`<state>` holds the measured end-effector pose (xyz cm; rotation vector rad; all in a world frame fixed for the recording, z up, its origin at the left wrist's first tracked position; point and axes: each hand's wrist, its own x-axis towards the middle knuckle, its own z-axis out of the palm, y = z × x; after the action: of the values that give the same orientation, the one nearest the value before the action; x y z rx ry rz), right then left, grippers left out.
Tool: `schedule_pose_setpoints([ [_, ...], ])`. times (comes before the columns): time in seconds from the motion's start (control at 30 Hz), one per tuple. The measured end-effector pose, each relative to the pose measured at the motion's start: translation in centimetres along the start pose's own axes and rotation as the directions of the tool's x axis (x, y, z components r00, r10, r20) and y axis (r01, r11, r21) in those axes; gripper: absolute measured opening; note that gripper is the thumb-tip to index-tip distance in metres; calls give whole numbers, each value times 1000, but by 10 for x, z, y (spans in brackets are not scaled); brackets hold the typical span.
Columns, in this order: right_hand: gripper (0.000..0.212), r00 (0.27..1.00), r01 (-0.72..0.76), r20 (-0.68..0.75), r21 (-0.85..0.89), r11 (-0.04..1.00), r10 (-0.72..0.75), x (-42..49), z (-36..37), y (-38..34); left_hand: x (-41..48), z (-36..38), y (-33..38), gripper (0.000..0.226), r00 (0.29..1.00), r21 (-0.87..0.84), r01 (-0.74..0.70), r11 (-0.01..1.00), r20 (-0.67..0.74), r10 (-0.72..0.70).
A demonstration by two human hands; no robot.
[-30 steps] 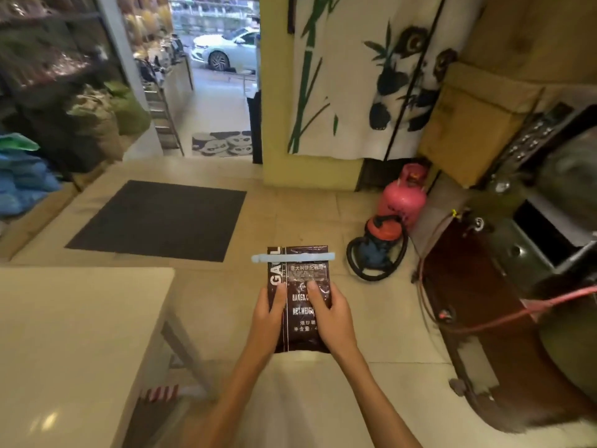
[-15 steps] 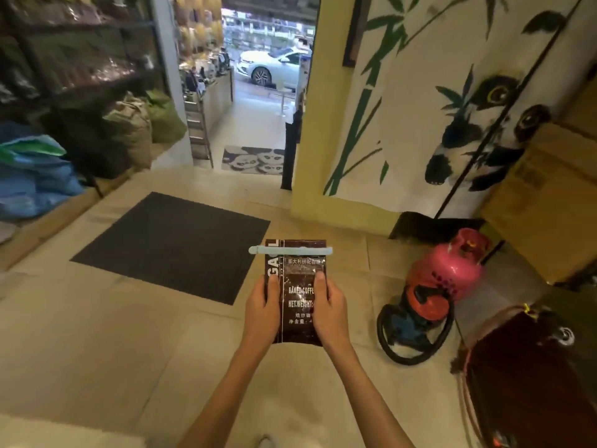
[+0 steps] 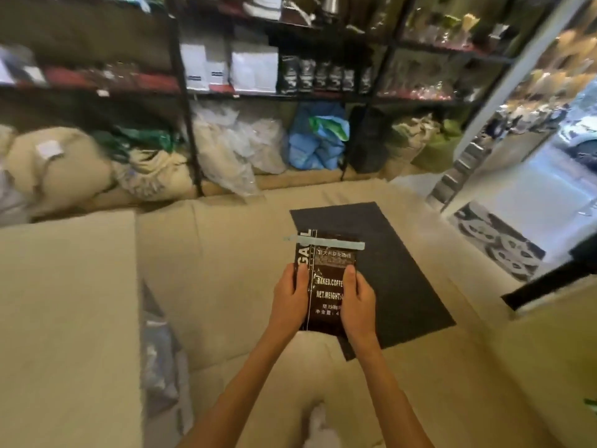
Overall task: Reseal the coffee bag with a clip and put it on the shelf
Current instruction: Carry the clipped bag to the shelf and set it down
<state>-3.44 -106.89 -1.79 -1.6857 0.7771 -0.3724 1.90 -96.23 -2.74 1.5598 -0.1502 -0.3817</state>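
Now holding the dark brown foil coffee bag (image 3: 326,279) upright, pale blue clip (image 3: 324,243) across its top, left grip (image 3: 289,299) and right grip (image 3: 358,302) both pinching its sides; facing the black metal shelf (image 3: 277,95) well ahead and above.

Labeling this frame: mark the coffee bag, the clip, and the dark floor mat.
coffee bag (image 3: 326,286): head view, on the printed front panel between the thumbs.
clip (image 3: 336,244): head view, on the pale bar across the bag's top.
dark floor mat (image 3: 403,279): head view, on bare mat right of the bag.
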Motion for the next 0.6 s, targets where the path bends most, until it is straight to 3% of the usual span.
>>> schedule_pose_setpoints([
  [0.2, 33, 927, 93, 361, 41, 995, -102, 116, 88, -29, 97, -41, 15, 27, 932, 54, -3, 999, -362, 22],
  [0.37, 35, 772, 217, 598, 69, 974, -215, 175, 170, -73, 149, -84, 41, 22, 755, 50, -10, 999, -655, 40],
  [0.53, 40, 624, 248, 741, 111, 962, -246, 219, 266, -109, 213, -143, 55, 20, 594, 50, -2, 999, -804, 41],
  [0.6, 38, 610, 237, 754, 119, 964, -243, 240, 303, -121, 246, -172, 54, 22, 569, 36, 3, 999, -822, 28],
])
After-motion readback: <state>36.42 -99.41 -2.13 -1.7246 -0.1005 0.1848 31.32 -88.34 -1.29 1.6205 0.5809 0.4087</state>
